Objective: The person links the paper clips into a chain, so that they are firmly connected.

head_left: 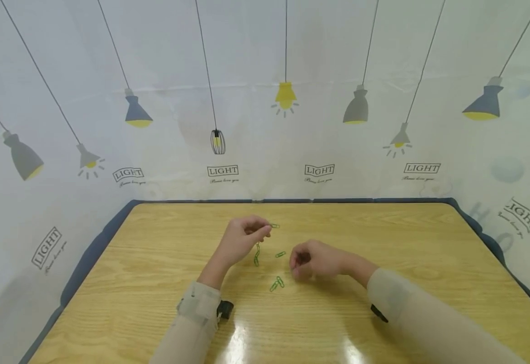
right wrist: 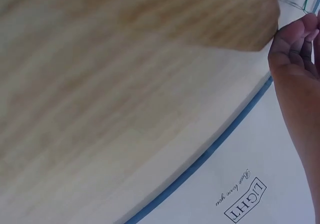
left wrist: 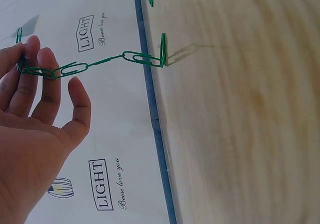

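Note:
My left hand [head_left: 245,236] is raised over the table and pinches a chain of green paper clips [left wrist: 135,58] between thumb and fingertips. One clip [head_left: 276,226] sticks out past the fingertips, while the other linked clips hang below, their lowest end close over the wood. To the right, my right hand [head_left: 318,260] is low over the table with its fingers curled in. Its fingertips are partly hidden, and I cannot tell whether they hold anything. Just left of it lies a loose green paper clip [head_left: 280,254]. Nearer to me are more green paper clips [head_left: 274,286], lying close together.
The wooden table [head_left: 155,313] has a dark blue edge [head_left: 255,201] along its back and sides. Behind it rises a pale wall covering [head_left: 255,111] printed with lamps and lettering. Each sleeve has a dark device near the wrist, such as the left one [head_left: 224,309].

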Available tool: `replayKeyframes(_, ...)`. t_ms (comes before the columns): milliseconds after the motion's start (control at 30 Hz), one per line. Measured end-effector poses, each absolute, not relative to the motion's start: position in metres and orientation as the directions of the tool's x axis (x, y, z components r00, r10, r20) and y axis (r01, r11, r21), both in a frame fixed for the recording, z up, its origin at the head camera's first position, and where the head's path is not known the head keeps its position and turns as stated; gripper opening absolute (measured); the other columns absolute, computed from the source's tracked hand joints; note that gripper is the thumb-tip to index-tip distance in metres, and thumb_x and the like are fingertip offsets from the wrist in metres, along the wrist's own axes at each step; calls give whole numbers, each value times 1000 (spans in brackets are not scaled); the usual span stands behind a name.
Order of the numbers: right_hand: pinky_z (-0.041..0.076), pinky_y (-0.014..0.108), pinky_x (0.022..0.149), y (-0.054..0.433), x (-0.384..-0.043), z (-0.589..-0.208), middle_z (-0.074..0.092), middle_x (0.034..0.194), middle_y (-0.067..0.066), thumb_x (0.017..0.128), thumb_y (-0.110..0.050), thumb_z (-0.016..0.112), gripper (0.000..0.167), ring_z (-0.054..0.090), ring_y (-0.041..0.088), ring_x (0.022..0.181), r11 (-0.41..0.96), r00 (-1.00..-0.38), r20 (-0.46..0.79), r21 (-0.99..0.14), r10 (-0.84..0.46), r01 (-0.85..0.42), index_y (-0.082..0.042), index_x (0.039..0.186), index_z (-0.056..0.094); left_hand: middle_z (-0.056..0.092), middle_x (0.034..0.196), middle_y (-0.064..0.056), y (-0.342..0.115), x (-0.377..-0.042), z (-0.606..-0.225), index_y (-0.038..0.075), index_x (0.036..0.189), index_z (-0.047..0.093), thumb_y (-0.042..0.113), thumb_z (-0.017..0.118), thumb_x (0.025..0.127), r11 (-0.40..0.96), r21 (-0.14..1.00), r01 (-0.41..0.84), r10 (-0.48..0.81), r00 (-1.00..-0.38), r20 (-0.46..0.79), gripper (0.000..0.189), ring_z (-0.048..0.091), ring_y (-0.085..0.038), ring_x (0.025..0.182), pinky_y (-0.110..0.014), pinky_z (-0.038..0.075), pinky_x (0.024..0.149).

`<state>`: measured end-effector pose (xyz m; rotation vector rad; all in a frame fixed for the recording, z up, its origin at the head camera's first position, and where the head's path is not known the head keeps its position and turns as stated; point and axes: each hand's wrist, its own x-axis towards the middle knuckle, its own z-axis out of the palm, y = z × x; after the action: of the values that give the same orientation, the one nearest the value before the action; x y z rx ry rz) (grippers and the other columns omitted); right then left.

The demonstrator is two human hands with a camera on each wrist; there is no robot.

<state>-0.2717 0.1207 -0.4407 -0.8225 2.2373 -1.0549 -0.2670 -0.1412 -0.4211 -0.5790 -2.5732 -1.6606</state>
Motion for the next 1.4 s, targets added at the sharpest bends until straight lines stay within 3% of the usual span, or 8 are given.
replayKeyframes(200,54,33,82,124,-286,-428,73,106,12,104,-10,64,20,61,18,92,505,-705,-141,-794,-695,-339,-4,120,75,79,105,-10,-141,-265,-421,10,118,78,27,68,106,354,878,322,310,-926,215,23,73,-32,96,-43,62,85)
replayKeyframes(400,62,52,88,122,-297,-403,73,116,24,107,-15,64,23,71,20,89,509,-773,-121,-814,-622,-282,0,123,71,79,105,-9,-141,-267,-421,11,117,78,26,67,107,360,878,316,308,-928,208,21,72,-26,93,-41,62,84)
replayKeyframes(467,63,53,87,120,-299,-394,74,112,22,106,-16,65,20,72,20,87,511,-795,-98,-811,-598,-285,-1,119,71,79,106,-9,-141,-268,-421,11,117,78,24,67,107,353,882,312,310,-929,204,20,73,-31,95,-43,63,85)
replayKeyframes(633,64,42,75,114,-303,-378,74,102,10,106,-18,67,13,71,25,85,517,-839,-17,-795,-544,-319,-8,111,74,79,108,-12,-140,-267,-421,9,118,78,22,67,107,334,894,300,317,-929,193,20,72,-42,101,-50,62,88)
replayKeyframes(833,56,33,66,104,-301,-368,68,98,7,108,-21,64,18,60,22,78,481,-859,22,-821,-512,-308,-9,119,72,79,106,-13,-141,-266,-421,9,117,78,23,68,106,337,890,308,316,-927,201,20,73,-28,93,-51,62,88)
replayKeyframes(1000,54,32,68,97,-296,-363,66,93,6,109,-20,63,24,59,21,77,416,-868,20,-872,-495,-258,-7,127,70,80,106,-11,-140,-265,-419,10,116,78,23,68,106,354,881,313,311,-928,205,19,72,-17,89,-42,63,84)
replayKeyframes(1200,61,32,74,90,-292,-360,72,92,4,105,-17,68,23,67,19,83,310,-886,18,-933,-462,-180,1,119,72,80,104,-12,-140,-265,-420,8,114,79,21,69,105,367,868,334,287,-928,236,19,74,-31,94,-30,60,79)
replayKeyframes(1400,63,32,75,87,-289,-365,74,90,4,103,-15,71,20,69,20,82,265,-900,21,-952,-436,-151,1,116,75,82,103,-8,-139,-265,-420,11,114,80,24,71,104,399,834,382,230,-922,312,19,76,-22,92,-34,62,83)
